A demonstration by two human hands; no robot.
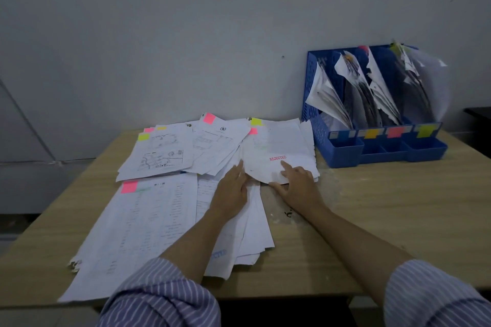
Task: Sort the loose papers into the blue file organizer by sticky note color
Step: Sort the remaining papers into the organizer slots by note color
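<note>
- While both arms reach forward over the desk point(372, 220), the right hand point(299, 186) pinches the near edge of a sheet stamped "REJECTED" point(279, 151) in red, forefinger stretched flat on top and thumb at the paper's lower edge.
- That sheet carries a pink sticky note point(253, 131) at its far left corner and lies on a small stack toward the desk's far edge, just left of the organizer.
- Beside it, the left hand point(232, 191) rests with straight, relaxed fingers on the loose papers point(159, 215), fingertips touching the stamped sheet's left edge; it grasps nothing.
- Loose papers spread over the desk's left half, from the near edge to the far edge, bearing pink, yellow and green notes at their corners.
- At the far right corner stands the blue file organizer point(316, 125), against the wall, its four slots stuffed with upright, curling sheets.
- Colour labels sit on its low front: yellow point(370, 133), pink point(395, 131) and green point(425, 130); the leftmost label's colour is unclear.
- Striped sleeves point(164, 297) cover both forearms near the desk's near edge.
</note>
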